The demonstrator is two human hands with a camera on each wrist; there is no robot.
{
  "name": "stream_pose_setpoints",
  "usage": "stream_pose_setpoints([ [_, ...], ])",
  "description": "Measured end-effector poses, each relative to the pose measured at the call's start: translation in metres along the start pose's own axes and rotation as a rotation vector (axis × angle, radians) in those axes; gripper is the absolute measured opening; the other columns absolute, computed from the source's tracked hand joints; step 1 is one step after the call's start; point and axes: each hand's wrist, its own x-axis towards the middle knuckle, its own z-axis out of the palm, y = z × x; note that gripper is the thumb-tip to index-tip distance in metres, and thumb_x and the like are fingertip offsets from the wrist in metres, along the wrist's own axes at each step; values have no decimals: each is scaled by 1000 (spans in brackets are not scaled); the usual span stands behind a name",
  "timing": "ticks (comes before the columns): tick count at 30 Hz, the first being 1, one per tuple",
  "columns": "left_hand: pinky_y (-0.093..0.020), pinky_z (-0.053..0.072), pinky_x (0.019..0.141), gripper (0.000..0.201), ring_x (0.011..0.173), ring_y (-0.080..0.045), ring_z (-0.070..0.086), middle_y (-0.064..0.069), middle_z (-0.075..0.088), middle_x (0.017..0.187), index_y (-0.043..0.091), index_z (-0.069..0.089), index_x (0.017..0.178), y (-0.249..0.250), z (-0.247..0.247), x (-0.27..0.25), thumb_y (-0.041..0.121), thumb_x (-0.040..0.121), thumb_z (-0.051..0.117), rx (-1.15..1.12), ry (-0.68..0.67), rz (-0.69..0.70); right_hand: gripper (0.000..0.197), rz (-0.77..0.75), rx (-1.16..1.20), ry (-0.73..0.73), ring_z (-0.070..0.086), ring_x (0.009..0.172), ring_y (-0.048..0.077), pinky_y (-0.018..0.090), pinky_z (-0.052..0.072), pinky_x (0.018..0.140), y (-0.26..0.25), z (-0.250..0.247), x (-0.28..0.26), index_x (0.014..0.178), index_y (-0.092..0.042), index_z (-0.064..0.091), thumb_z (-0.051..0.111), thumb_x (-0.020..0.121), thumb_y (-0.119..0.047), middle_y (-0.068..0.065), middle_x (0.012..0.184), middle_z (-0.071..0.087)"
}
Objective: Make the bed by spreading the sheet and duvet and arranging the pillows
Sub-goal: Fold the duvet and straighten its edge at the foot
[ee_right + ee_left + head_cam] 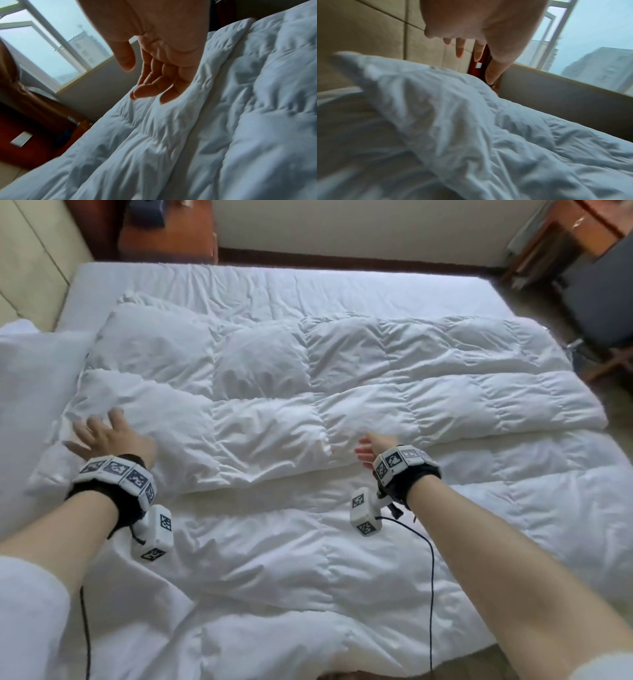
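Observation:
A white quilted duvet (308, 392) lies across the bed, its far part folded back over itself in a thick band. White sheet (274, 285) shows bare beyond it. A white pillow (30, 392) sits at the left edge. My left hand (102, 433) hovers with spread straight fingers just over the left end of the folded band, holding nothing; the left wrist view shows these fingers (460, 48) above the duvet (471, 121). My right hand (368, 451) is relaxed, palm turned up, at the fold's near edge; its fingers (154, 86) brush the duvet (223, 108).
A beige padded headboard (34, 251) stands at the far left, with a wooden nightstand (168, 231) beside it. Wooden furniture (561, 244) and a dark chair (603, 299) stand at the far right. A window (51, 47) runs along the far wall.

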Motion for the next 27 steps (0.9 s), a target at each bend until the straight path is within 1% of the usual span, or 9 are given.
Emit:
stream_pose_setpoints([
  [3,-51,12,114,54,137,-33,20,-22,32,142,8,42,131,64,8,-31,17,80,58,4,-115,129,28,-6,95,71,50,61,15,28,47,68,23,-74,-14,84,-6,52,36,101,-21,7,72,53],
  [7,-49,22,110,51,133,-37,28,-21,33,142,10,42,131,143,18,-92,24,84,58,-28,-246,267,36,-3,211,156,51,62,14,25,40,58,63,-162,-26,74,-11,50,34,102,-28,4,74,55],
  [10,-50,25,111,53,133,-39,29,-20,31,144,10,40,135,209,34,-159,28,87,57,-56,-310,390,33,6,305,269,51,59,15,25,39,57,100,-249,-40,72,-11,50,37,99,-23,6,74,56],
  [13,-48,25,112,54,134,-38,30,-21,33,144,10,41,134,263,54,-231,31,88,57,-89,-333,480,35,-3,358,320,50,58,15,26,38,56,145,-331,-53,72,-9,51,39,99,-25,9,73,56],
  [17,-44,28,109,51,132,-39,33,-22,36,142,9,42,134,326,84,-332,29,89,56,-93,-372,543,37,4,403,373,48,58,15,26,38,56,203,-441,-65,70,-8,51,36,101,-24,8,72,54],
  [20,-44,33,106,52,128,-39,39,-20,35,142,10,38,137,365,111,-407,31,92,53,-64,-468,582,37,40,431,474,48,54,15,22,38,50,248,-517,-68,68,-7,49,38,100,-22,8,68,52],
  [24,-44,34,108,55,128,-39,41,-22,41,140,8,42,135,400,149,-461,32,89,58,-17,-492,632,36,105,444,535,48,25,5,15,39,33,297,-581,-58,67,-7,49,39,100,-19,7,66,51],
  [25,-44,34,109,55,128,-39,41,-22,40,140,8,42,135,407,160,-470,31,88,59,-1,-507,628,36,116,458,543,46,22,3,12,37,30,309,-592,-53,68,-7,49,40,100,-20,7,65,51],
  [27,-44,33,109,54,129,-39,40,-22,40,140,8,42,135,416,179,-485,30,89,58,30,-541,605,35,146,463,525,51,31,7,13,38,32,328,-604,-43,70,-8,51,41,100,-23,6,66,53],
])
